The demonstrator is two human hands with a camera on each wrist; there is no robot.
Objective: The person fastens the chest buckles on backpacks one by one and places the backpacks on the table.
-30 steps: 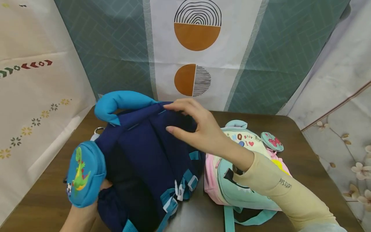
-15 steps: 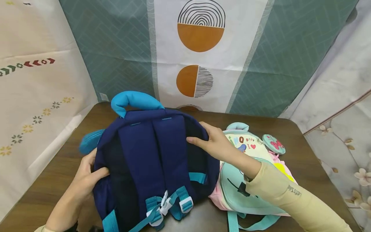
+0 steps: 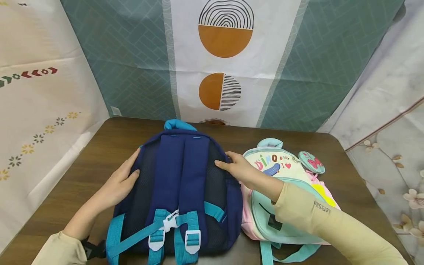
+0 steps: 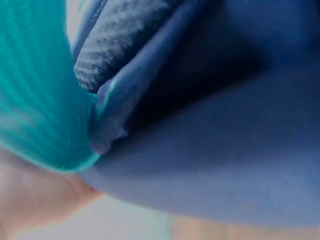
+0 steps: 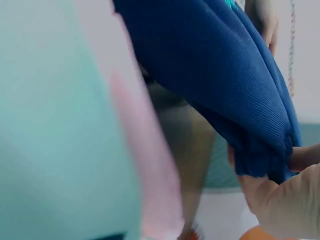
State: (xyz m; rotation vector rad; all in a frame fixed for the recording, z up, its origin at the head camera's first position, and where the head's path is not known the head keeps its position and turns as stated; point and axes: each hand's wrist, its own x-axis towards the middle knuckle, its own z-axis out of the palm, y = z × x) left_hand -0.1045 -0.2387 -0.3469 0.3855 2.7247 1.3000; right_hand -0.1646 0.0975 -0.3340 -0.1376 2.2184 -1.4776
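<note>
A navy backpack [image 3: 192, 162] lies on the table, its straps and mesh back facing up and its light-blue top handle at the far end. My left hand [image 3: 116, 184] grips its upper left edge, thumb on top and the other fingers partly hidden. On the opposite edge, my right hand [image 3: 243, 169] pinches the fabric between thumb and fingers. In the right wrist view that hand [image 5: 285, 195] holds a bunched bit of the navy side [image 5: 215, 75]. The left wrist view shows blurred navy fabric [image 4: 210, 160] beside a teal strap [image 4: 40, 90].
A mint, cream and pink backpack [image 3: 291, 191] lies to the right, beneath my right forearm, with a round pouch [image 3: 311, 162] at its top. The brown wooden table [image 3: 109, 141] ends against patterned cloths [image 3: 139, 66] behind and at both sides.
The navy backpack has turned straight and come down flat, its handle now farther right. The left hand has moved up to its upper edge; the right hand has taken hold of the other side.
</note>
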